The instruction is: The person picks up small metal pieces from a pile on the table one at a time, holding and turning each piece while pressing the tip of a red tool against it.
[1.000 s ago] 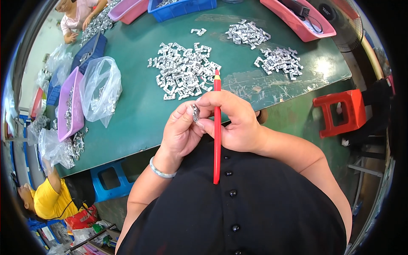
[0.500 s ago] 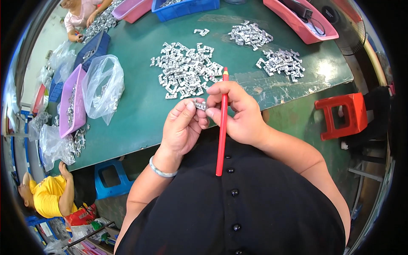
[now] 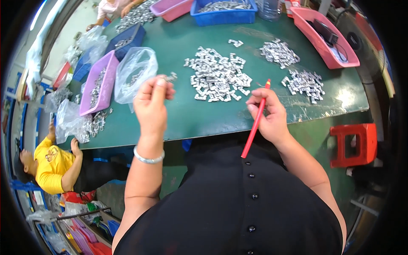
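My left hand [image 3: 154, 100] is raised beside the open clear plastic bag [image 3: 124, 85]. A small silvery metal part [image 3: 171, 77] is pinched between its thumb and fingers. My right hand [image 3: 272, 117] is closed round a long red pencil [image 3: 256, 126], its pointed yellow-and-red end up and its other end slanting down toward my black top. Something thin shows at the right fingertips, too small to make out. Between the hands, a large heap of similar metal parts [image 3: 219, 76] lies on the green table [image 3: 178, 121].
Two smaller heaps of parts, one farther off [image 3: 279, 53] and one nearer [image 3: 304, 84], lie to the right. A pink tray [image 3: 325, 38], a blue bin [image 3: 223, 16] and a purple bin [image 3: 98, 87] stand around. A person in yellow [image 3: 55, 165] sits at left; a red stool [image 3: 353, 145] stands at right.
My hands have parted. The left has moved left and up toward the plastic bag with a metal part; the right has shifted right, with the red pencil now tilted. The view has also shifted.
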Demonstrator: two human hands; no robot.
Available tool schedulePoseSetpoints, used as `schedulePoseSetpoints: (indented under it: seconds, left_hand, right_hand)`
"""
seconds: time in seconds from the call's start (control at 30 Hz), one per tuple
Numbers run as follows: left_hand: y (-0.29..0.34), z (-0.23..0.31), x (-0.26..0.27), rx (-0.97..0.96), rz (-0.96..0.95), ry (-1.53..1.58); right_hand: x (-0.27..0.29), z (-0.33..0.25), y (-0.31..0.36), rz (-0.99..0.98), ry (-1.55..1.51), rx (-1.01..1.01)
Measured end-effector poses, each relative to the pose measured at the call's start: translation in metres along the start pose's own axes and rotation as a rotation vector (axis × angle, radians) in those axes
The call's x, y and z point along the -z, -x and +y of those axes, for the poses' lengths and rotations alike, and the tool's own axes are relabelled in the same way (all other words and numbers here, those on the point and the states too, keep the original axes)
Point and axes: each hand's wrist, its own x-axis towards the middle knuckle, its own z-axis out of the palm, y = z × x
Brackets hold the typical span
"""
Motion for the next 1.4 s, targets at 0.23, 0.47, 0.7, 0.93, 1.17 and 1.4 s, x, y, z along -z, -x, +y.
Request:
schedulePoseSetpoints:
  seconds: [0.23, 0.47, 0.7, 0.93, 1.17, 1.4]
  left_hand:
    - [-0.068, 0.003, 0.065, -0.351, 0.216, -0.847]
    - [-0.039, -0.034, 0.021, -0.555, -0.223, -0.887]
    - [-0.031, -0.062, -0.004, -0.103, -0.377, -1.008]
    - [-0.044, -0.057, -0.009, -0.039, -0.535, -1.085]
    - [-0.039, -0.062, 0.0, 0.002, -0.405, -0.862]
    - [0.007, -0.023, -0.025, 0.522, -0.378, 0.2]
  right_hand:
    - [0.005, 0.011, 0.002, -0.032, -0.022, -0.041]
    - [0.004, 0.01, 0.001, -0.044, 0.033, -0.025]
    - [0.004, 0.007, 0.0, -0.059, 0.097, 0.036]
    - [0.003, 0.005, -0.001, -0.079, 0.173, 0.107]
    - [0.001, 0.002, -0.002, -0.104, 0.181, 0.071]
    - [-0.002, -0.002, -0.008, -0.096, -0.129, -0.131]
